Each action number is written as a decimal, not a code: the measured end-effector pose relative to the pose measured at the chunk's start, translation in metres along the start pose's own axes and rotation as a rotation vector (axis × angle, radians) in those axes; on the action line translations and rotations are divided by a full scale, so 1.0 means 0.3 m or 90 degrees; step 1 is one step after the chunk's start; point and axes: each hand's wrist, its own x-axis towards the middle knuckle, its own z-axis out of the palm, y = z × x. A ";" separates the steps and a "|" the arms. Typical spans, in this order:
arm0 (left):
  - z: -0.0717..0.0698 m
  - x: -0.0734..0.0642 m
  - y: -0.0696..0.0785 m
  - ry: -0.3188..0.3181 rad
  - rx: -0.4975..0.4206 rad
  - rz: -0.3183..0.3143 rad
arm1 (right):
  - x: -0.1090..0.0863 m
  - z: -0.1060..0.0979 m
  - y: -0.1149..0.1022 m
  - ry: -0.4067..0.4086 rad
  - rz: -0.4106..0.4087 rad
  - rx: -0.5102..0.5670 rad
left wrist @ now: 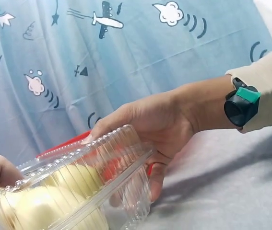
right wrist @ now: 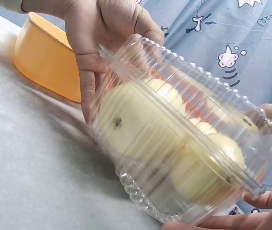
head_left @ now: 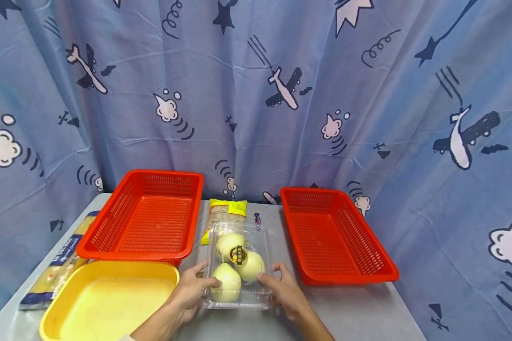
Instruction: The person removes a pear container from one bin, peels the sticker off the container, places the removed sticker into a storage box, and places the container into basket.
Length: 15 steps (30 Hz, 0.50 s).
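Observation:
Between both hands is a clear plastic clamshell box with three pale yellow-green round fruits inside and a black-and-yellow sticker on its lid. My left hand grips its left side, thumb over the top edge, fingers down the wall. On the opposite side my right hand holds it the same way, thumb on the lid. In the right wrist view the box is tilted above the table, its near underside raised.
A red basket stands at the left and another red basket at the right. A yellow basin is front left, beside a long blue-and-yellow packet. Behind the box lie a yellow bag and a small purple wrapped candy.

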 end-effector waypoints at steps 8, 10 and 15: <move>-0.004 -0.005 -0.020 -0.013 -0.009 -0.001 | -0.006 0.006 0.015 0.015 0.004 -0.002; -0.004 -0.006 -0.025 -0.012 -0.006 -0.001 | -0.009 0.007 0.019 0.018 0.005 -0.003; -0.002 0.000 -0.044 -0.010 0.002 -0.004 | -0.014 0.008 0.042 0.035 0.009 -0.006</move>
